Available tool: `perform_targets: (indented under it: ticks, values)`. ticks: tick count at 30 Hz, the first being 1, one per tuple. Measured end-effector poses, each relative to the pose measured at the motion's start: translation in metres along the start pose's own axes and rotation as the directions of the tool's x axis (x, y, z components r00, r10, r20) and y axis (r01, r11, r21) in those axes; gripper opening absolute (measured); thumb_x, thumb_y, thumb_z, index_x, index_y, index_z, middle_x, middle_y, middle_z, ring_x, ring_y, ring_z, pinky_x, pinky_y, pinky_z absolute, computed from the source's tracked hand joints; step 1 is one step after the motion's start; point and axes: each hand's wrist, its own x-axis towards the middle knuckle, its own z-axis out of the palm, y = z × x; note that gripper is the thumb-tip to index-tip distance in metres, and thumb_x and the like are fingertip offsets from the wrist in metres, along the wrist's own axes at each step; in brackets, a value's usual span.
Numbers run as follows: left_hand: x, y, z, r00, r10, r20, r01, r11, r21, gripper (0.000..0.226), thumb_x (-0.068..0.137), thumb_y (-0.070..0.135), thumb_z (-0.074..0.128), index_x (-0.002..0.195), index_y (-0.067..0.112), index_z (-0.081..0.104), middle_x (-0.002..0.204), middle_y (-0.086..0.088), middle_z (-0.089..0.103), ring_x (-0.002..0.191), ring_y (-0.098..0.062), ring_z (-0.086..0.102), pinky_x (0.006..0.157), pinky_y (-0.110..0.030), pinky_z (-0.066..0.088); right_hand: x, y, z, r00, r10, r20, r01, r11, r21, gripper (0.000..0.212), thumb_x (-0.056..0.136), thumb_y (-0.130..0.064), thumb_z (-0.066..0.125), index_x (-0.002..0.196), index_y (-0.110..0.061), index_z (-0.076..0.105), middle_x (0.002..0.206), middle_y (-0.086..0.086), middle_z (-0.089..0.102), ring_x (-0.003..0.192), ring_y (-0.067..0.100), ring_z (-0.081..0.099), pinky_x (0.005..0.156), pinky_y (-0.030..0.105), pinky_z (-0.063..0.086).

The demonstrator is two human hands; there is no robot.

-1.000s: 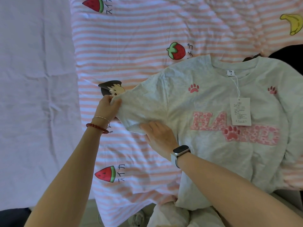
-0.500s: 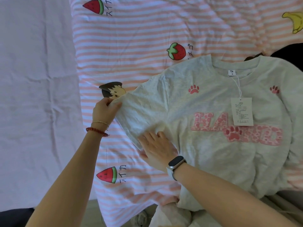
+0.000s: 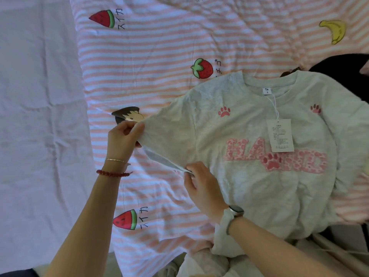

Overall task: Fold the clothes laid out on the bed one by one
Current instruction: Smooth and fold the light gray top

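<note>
A grey T-shirt (image 3: pixel 249 188) with pink lettering, pink paw prints and a white hang tag (image 3: pixel 280 135) lies face up on the pink-striped duvet (image 3: pixel 159 56). Its left sleeve (image 3: pixel 169 136) is stretched out toward the left. My left hand (image 3: pixel 123 136) pinches the upper corner of the sleeve cuff. My right hand (image 3: pixel 201 186) pinches the lower corner of the same cuff, so the cuff edge runs taut between them. The shirt's hem hangs over the bed's near edge.
A plain lilac sheet (image 3: pixel 40 116) covers the bed to the left of the duvet. A black garment (image 3: pixel 343 66) lies at the right edge behind the shirt's shoulder. Pale fabric (image 3: pixel 203 262) is bunched below the bed's near edge.
My right hand lay flat on the sleeve before; it now pinches the cuff's lower corner. The sleeve has been drawn out straighter to the left.
</note>
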Motion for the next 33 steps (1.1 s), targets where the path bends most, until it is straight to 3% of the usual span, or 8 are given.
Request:
perform_targets:
  ticks: [6,11,15,18,20,24,29,33]
  values:
    - [-0.021,0.064,0.091,0.961,0.133,0.241,-0.115,0.989,-0.089,0.016,0.087,0.009,0.062,0.073,0.015,0.06,0.056,0.012,0.062,0.051,0.0,0.057,0.051,-0.017,0.051,-0.009,0.024,-0.065,0.855,0.466,-0.227,-0.382,0.863,0.331,0.018,0.089,0.002,0.053,0.089,-0.016,0.057,0.081,-0.013,0.057,0.076,-0.005,0.055,0.066,0.004,0.04]
    - [-0.043,0.094,0.175,0.787,0.244,0.567,-0.305,0.952,0.012,0.021,0.089,0.012,0.06,0.109,0.008,0.064,0.094,-0.008,0.069,0.088,-0.016,0.064,0.086,-0.022,0.05,-0.018,0.065,-0.099,0.631,0.721,-0.286,-0.618,0.69,0.375,0.012,0.091,-0.005,0.05,0.087,-0.016,0.054,0.073,-0.009,0.056,0.067,0.002,0.053,0.059,0.011,0.04]
    - [-0.04,0.072,0.193,0.776,0.349,0.525,-0.53,0.813,0.243,0.023,0.091,0.016,0.057,0.111,0.007,0.064,0.111,-0.008,0.065,0.099,-0.016,0.059,0.083,-0.015,0.04,-0.03,0.084,-0.105,0.553,0.81,-0.194,-0.754,0.586,0.297,0.014,0.094,-0.011,0.046,0.104,-0.014,0.055,0.08,-0.007,0.056,0.082,0.024,0.058,0.07,0.033,0.045]
    - [-0.023,0.047,0.184,0.79,0.354,0.501,-0.592,0.653,0.473,0.031,0.091,0.019,0.056,0.119,0.009,0.06,0.126,-0.01,0.055,0.119,-0.029,0.047,0.097,-0.036,0.037,-0.029,0.081,-0.104,0.601,0.762,-0.241,-0.726,0.647,0.233,0.02,0.095,-0.012,0.046,0.113,-0.011,0.054,0.1,-0.002,0.056,0.097,0.022,0.056,0.077,0.032,0.046]
    - [-0.016,0.032,0.176,0.773,0.35,0.529,-0.633,0.487,0.602,0.042,0.089,0.027,0.058,0.128,0.013,0.054,0.138,-0.008,0.047,0.132,-0.031,0.033,0.103,-0.045,0.029,-0.026,0.075,-0.103,0.74,0.592,-0.32,-0.621,0.784,0.013,0.023,0.089,-0.004,0.052,0.111,-0.007,0.056,0.105,0.004,0.054,0.101,0.027,0.054,0.078,0.037,0.045]
    - [-0.028,0.008,0.173,0.613,0.389,0.688,-0.786,0.215,0.579,0.057,0.082,0.033,0.067,0.133,0.012,0.05,0.146,-0.015,0.037,0.138,-0.044,0.021,0.108,-0.059,0.019,-0.011,0.075,-0.097,0.973,0.164,-0.159,-0.224,0.83,-0.511,0.043,0.076,-0.009,0.06,0.119,-0.008,0.062,0.125,0.012,0.059,0.117,0.032,0.055,0.092,0.052,0.043]
    - [-0.053,-0.027,0.179,0.568,0.267,0.778,-0.819,0.09,0.567,0.078,0.069,0.049,0.074,0.135,0.017,0.048,0.145,-0.02,0.036,0.133,-0.048,0.027,0.103,-0.065,0.023,-0.018,0.105,-0.105,0.914,0.371,0.166,-0.145,0.679,-0.72,0.052,0.095,-0.029,0.044,0.143,-0.012,0.036,0.153,0.002,0.025,0.143,0.023,0.019,0.112,0.057,0.011]
    - [-0.068,-0.036,0.189,0.557,0.184,0.81,-0.828,0.052,0.558,0.084,0.067,0.06,0.068,0.139,0.026,0.043,0.15,-0.018,0.027,0.136,-0.047,0.02,0.1,-0.07,0.012,-0.039,0.111,-0.125,0.953,0.298,0.053,-0.198,0.747,-0.635,0.04,0.086,-0.02,0.042,0.115,-0.006,0.065,0.129,0.009,0.058,0.123,0.029,0.052,0.099,0.05,0.042]
